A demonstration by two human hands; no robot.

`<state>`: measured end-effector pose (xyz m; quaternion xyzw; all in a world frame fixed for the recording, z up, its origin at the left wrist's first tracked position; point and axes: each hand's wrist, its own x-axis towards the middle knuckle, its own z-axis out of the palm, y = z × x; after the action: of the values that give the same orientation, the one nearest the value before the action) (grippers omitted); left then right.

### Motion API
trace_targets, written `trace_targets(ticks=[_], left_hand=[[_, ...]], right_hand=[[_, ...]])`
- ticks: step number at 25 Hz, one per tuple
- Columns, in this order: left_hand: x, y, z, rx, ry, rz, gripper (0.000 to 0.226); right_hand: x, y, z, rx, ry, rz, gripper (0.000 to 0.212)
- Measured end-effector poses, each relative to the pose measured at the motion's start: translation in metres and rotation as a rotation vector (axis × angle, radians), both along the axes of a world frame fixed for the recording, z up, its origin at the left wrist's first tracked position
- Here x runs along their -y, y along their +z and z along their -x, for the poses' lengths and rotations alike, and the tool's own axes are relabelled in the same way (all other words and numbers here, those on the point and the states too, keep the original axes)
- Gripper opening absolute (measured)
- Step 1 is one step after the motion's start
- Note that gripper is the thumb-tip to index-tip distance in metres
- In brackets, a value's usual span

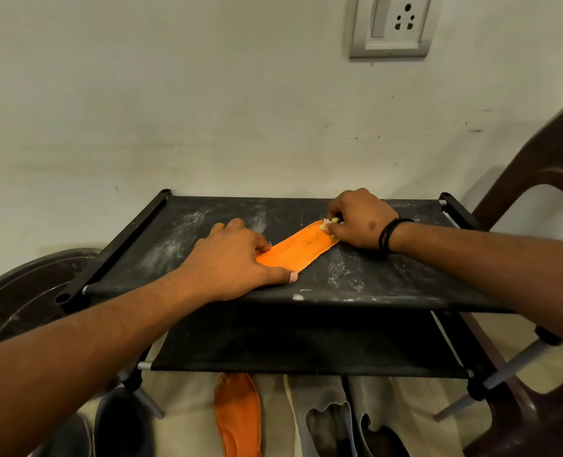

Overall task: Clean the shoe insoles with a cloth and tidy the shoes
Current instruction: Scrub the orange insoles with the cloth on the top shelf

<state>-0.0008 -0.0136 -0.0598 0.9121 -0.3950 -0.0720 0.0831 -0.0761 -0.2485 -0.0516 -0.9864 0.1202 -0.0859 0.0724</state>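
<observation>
An orange insole [298, 250] lies flat and diagonal on the dusty black top shelf [389, 275] of a shoe rack. My left hand [230, 258] presses down on its near end, fingers spread over it. My right hand [359, 222] is at the far end, fingers closed on a small pale wad of cloth [329, 223] touching the insole. A second orange insole [238, 417] lies on the floor below the rack. Grey shoes [332, 420] stand beside it, partly hidden by the lower shelf.
The rack's lower black shelf [306, 351] sits under the top one. A brown plastic chair [537, 199] stands close on the right, a dark round stool [26, 301] on the left. Dark shoes [121, 423] rest on the floor at lower left. The wall is directly behind.
</observation>
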Motion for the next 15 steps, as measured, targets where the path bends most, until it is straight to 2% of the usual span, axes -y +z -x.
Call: trace_targets(ticks=[3, 5, 7, 9, 12, 15], left_hand=[[-0.002, -0.001, -0.001, -0.004, 0.003, 0.007, 0.082], [-0.003, -0.001, 0.0, -0.004, -0.002, 0.009, 0.082], [-0.003, -0.001, -0.001, 0.006, -0.009, 0.006, 0.083], [-0.001, 0.001, 0.0, 0.0, -0.007, 0.002, 0.083], [0.0, 0.002, 0.002, -0.001, 0.001, -0.011, 0.082], [-0.001, 0.002, 0.002, -0.002, 0.013, -0.015, 0.081]], right_hand=[[-0.022, -0.002, 0.006, -0.017, 0.096, -0.117, 0.021], [-0.048, -0.006, 0.02, -0.068, 0.24, -0.243, 0.017], [-0.05, -0.006, 0.024, -0.093, 0.327, -0.261, 0.014], [-0.026, -0.003, 0.013, -0.06, 0.256, -0.145, 0.015], [0.008, -0.003, -0.004, -0.005, 0.021, 0.0, 0.013], [-0.014, -0.011, -0.012, 0.019, -0.021, -0.049, 0.006]])
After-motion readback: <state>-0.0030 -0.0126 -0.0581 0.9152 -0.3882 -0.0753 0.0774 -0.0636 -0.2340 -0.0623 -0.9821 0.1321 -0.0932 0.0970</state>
